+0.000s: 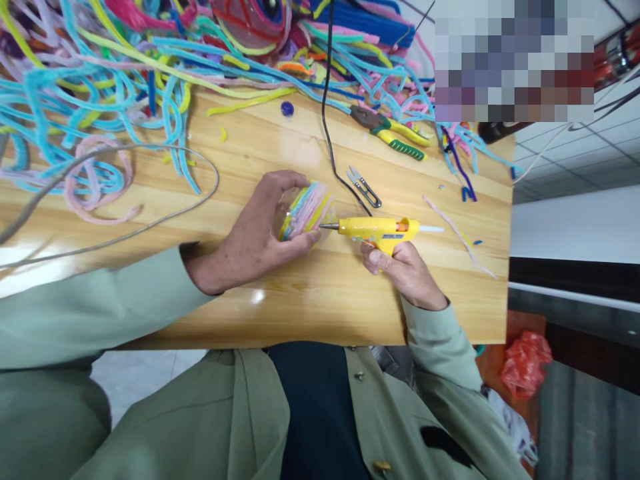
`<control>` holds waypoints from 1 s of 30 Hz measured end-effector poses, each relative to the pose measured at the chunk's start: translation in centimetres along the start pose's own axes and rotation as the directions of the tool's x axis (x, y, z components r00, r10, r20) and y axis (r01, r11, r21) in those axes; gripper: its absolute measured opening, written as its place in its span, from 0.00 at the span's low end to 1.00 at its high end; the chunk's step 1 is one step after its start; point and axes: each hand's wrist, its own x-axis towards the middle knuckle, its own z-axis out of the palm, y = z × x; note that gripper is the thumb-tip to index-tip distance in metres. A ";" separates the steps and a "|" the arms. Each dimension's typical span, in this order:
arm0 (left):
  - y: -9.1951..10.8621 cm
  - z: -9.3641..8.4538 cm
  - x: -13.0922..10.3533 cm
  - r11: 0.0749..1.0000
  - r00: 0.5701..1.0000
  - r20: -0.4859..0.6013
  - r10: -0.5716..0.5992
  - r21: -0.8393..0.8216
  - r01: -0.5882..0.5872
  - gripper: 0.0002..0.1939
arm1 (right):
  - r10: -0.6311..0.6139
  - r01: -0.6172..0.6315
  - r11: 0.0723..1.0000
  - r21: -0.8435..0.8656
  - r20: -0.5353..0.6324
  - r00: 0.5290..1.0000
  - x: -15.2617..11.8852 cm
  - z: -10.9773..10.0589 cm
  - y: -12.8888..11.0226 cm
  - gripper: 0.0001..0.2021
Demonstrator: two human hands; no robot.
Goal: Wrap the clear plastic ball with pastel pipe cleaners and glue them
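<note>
My left hand (265, 223) is wrapped round a small rounded piece (307, 210) covered in pink, yellow and blue fuzzy strips; its left side looks clear and shiny. The fingers lie over its top and the thumb along its lower edge. In my right hand (405, 267) is a yellow glue gun (377, 229), held by its handle. Its metal nozzle points left and meets the lower right edge of the piece, close to my left thumb. A whitish glue stick (431, 229) sticks out of the gun's back end.
Small snips (364, 187) and green-yellow pliers (393, 133) lie beyond the gun. Tangled fuzzy stems (100, 93) cover the table's far left. A black cord (326, 120) runs down to the gun area; a grey cable (150, 223) loops at left. One pink stem (460, 237) lies at right.
</note>
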 end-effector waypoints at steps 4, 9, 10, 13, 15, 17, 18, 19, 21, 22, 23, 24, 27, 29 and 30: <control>0.0 0.1 0.0 1.000 1.000 -0.017 0.007 0.010 -0.007 0.32 | -0.006 0.006 1.000 -0.006 0.011 1.000 0.0 0.0 0.1 0.27; 0.0 0.2 0.0 1.000 0.999 -0.036 0.018 -0.009 -0.018 0.31 | -0.022 0.022 1.000 -0.008 0.004 1.000 0.1 0.1 0.0 0.26; 0.0 0.3 0.0 1.000 0.999 -0.040 0.018 -0.016 -0.018 0.31 | -0.027 0.027 1.000 -0.006 0.002 1.000 0.1 0.1 0.0 0.26; 0.0 0.5 -0.1 0.998 0.998 -0.060 -0.013 -0.059 0.010 0.33 | -0.046 0.046 0.999 -0.002 0.026 0.999 0.2 0.1 -0.1 0.28; -0.1 0.7 -0.1 0.993 0.997 -0.059 -0.055 -0.107 0.048 0.35 | -0.060 0.060 0.998 -0.008 0.039 0.997 0.3 0.1 0.0 0.29; -0.1 0.8 -0.2 0.989 0.995 -0.060 -0.081 -0.131 0.073 0.36 | -0.065 0.066 0.998 -0.018 0.034 0.997 0.4 0.1 0.0 0.30; 0.0 0.8 -0.2 0.988 0.994 -0.062 -0.087 -0.132 0.078 0.36 | -0.066 0.067 0.998 -0.021 0.028 0.997 0.4 0.1 0.0 0.30; 0.1 0.8 -0.2 0.988 0.994 -0.058 -0.093 -0.131 0.085 0.36 | -0.065 0.066 0.998 -0.021 0.027 0.998 0.4 0.1 0.0 0.30; 0.2 0.7 -0.2 0.987 0.993 -0.042 -0.106 -0.128 0.100 0.34 | -0.062 0.063 0.998 -0.014 0.030 0.998 0.4 0.1 0.0 0.30; 0.3 0.7 -0.2 0.986 0.993 -0.031 -0.113 -0.125 0.108 0.34 | -0.060 0.061 0.998 -0.010 0.034 0.998 0.3 0.1 0.0 0.30; 0.3 0.7 -0.2 0.986 0.993 -0.023 -0.117 -0.124 0.113 0.34 | -0.059 0.059 0.998 -0.009 0.036 0.998 0.3 0.1 0.0 0.30; 0.3 0.7 -0.2 0.986 0.993 -0.024 -0.115 -0.125 0.111 0.34 | -0.056 0.057 0.998 -0.010 0.038 0.998 0.3 0.1 0.0 0.30; 0.2 0.8 -0.1 0.992 0.996 -0.057 -0.072 -0.112 0.066 0.35 | -0.047 0.047 0.999 -0.013 0.027 0.999 0.2 0.1 -0.1 0.28; 0.2 0.8 -0.1 0.995 0.997 -0.066 -0.045 -0.087 0.040 0.33 | -0.036 0.036 0.999 -0.004 0.016 0.999 0.2 0.1 -0.1 0.27; 0.2 0.8 -0.1 0.997 0.997 -0.069 -0.036 -0.073 0.031 0.32 | -0.034 0.034 0.999 0.001 0.012 0.999 0.1 0.1 -0.1 0.27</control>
